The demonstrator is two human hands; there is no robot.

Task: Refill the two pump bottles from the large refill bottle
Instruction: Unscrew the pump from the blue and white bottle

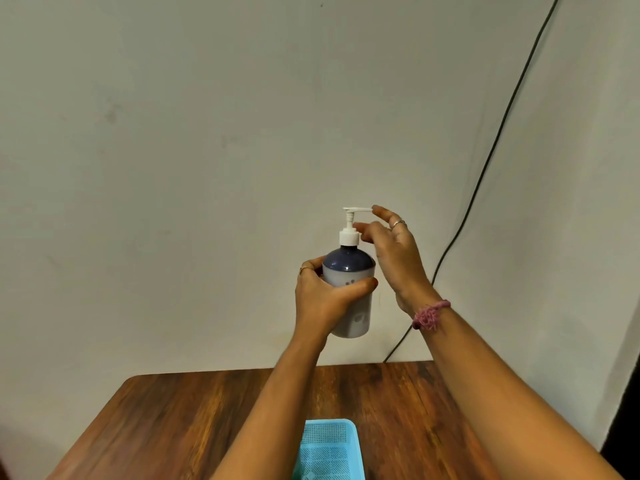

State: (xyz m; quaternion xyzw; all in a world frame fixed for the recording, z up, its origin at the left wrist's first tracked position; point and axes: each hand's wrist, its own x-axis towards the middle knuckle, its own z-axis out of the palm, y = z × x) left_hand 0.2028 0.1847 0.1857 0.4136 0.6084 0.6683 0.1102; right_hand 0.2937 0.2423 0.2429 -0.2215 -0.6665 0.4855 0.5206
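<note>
The pump bottle (349,292), dark blue at the shoulder and pale below, is held upright in the air above the far end of the desk (166,420). The left hand (322,299) has its fingers clenched around the body. The right hand (394,251) is at the white pump head (350,225), fingertips touching the spout and collar, loosely spread. A light blue mesh basket (329,452) sits on the desk below. A black cable (498,133) runs down the wall.

Blue basket (329,452) cut off below.
</note>
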